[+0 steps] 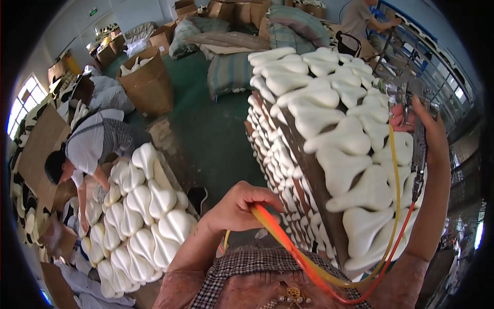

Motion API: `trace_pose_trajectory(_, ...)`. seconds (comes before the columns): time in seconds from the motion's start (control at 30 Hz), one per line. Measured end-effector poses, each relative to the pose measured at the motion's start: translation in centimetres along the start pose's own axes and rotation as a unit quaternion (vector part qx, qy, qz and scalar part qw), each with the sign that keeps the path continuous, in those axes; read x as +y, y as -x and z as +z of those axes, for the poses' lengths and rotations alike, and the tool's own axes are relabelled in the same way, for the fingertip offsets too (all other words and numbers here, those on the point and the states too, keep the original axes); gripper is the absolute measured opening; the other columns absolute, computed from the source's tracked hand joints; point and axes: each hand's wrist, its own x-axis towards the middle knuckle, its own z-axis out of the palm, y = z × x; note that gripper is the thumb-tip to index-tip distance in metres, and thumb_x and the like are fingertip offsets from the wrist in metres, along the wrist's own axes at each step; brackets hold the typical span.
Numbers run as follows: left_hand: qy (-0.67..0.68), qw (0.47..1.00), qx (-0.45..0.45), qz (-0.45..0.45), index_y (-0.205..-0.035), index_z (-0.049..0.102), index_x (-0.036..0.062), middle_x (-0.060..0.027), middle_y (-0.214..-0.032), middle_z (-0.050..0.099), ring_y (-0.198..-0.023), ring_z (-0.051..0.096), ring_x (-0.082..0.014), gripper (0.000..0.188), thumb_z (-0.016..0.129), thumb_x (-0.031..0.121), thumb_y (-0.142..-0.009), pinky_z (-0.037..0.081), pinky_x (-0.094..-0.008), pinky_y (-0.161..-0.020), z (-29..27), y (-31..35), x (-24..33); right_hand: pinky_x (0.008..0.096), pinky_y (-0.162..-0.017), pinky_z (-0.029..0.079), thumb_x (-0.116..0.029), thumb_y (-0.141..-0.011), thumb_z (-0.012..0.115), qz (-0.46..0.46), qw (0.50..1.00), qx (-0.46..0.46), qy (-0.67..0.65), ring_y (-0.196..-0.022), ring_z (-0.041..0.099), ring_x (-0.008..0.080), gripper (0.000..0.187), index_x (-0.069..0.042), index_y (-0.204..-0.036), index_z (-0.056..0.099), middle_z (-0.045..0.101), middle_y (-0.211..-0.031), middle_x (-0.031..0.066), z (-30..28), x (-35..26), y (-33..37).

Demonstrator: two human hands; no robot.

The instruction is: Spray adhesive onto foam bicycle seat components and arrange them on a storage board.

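My left hand (242, 205) is closed around a yellow hose and an orange-red hose (303, 262), which loop across my front and rise on the right. My right hand (429, 121) grips a spray gun (419, 149) with a metal body, raised over the far right part of a stack. Its nozzle end is partly hidden by the fingers. Below it lie rows of white saddle-shaped foam pieces (355, 139) on a dark board (321, 198), and more layers of such pieces show beneath. The orange-red hose joins the gun's lower end.
On the left, a co-worker (103, 136) bends over another stack of white saddle-shaped pieces (136, 216). A cardboard box (146, 82) stands on the green floor (216, 139) beyond, with striped sacks (231, 74) nearby. At the far right another person (360, 20) stands beside a metal rack (411, 51).
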Motion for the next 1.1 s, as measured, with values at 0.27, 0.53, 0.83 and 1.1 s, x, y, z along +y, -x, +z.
trace_pose_trajectory(0.27,0.114,0.947,-0.296,-0.061,-0.129,0.042,-0.0016,-0.0041,-0.090,0.060,-0.079,0.055,-0.0113,0.078,0.079,0.024,-0.065,0.044,-0.0236,-0.068,-19.8,-11.0,-7.4,0.0301,-0.070,0.049,-0.037,-0.093,0.043,0.035,0.996,0.062,-0.054,-0.071,0.062,0.0200,0.045,0.005,-0.102,0.056,0.064,-0.080,0.0145,5.5,-0.1,-7.4)
trace_pose_trajectory(0.53,0.056,0.901,0.304,-0.303,-0.131,0.040,0.0084,-0.0072,-0.120,0.050,-0.101,0.050,-0.0223,0.073,0.069,0.044,-0.073,0.045,-0.0356,-0.078,-43.7,-36.1,-27.8,0.0316,-0.069,0.048,-0.044,-0.095,0.030,-0.015,0.967,0.254,0.002,-0.072,0.057,0.0182,0.051,0.002,-0.108,0.049,0.057,-0.086,0.0094,11.5,-0.1,-12.7)
trace_pose_trajectory(0.83,-0.249,0.903,0.288,-0.200,-0.122,0.053,0.0155,-0.0174,-0.117,0.046,-0.099,0.055,-0.0325,0.071,0.077,0.026,-0.056,0.045,-0.0367,-0.088,-40.9,-49.2,-33.0,0.0319,-0.067,0.050,-0.042,-0.093,0.035,0.049,0.951,0.306,0.010,-0.074,0.058,0.0191,0.052,0.004,-0.116,0.045,0.057,-0.092,0.0117,18.0,-0.1,-18.6)
trace_pose_trajectory(1.1,-0.100,0.921,0.280,-0.252,-0.123,0.051,0.0147,-0.0177,-0.119,0.042,-0.106,0.049,-0.0327,0.067,0.077,0.029,-0.062,0.041,-0.0391,-0.092,-44.6,-46.3,-34.6,0.0299,-0.070,0.051,-0.034,-0.092,0.046,0.079,0.929,0.359,-0.045,-0.072,0.061,0.0176,0.039,0.002,-0.103,0.057,0.063,-0.084,0.0096,20.1,-2.8,-27.1)
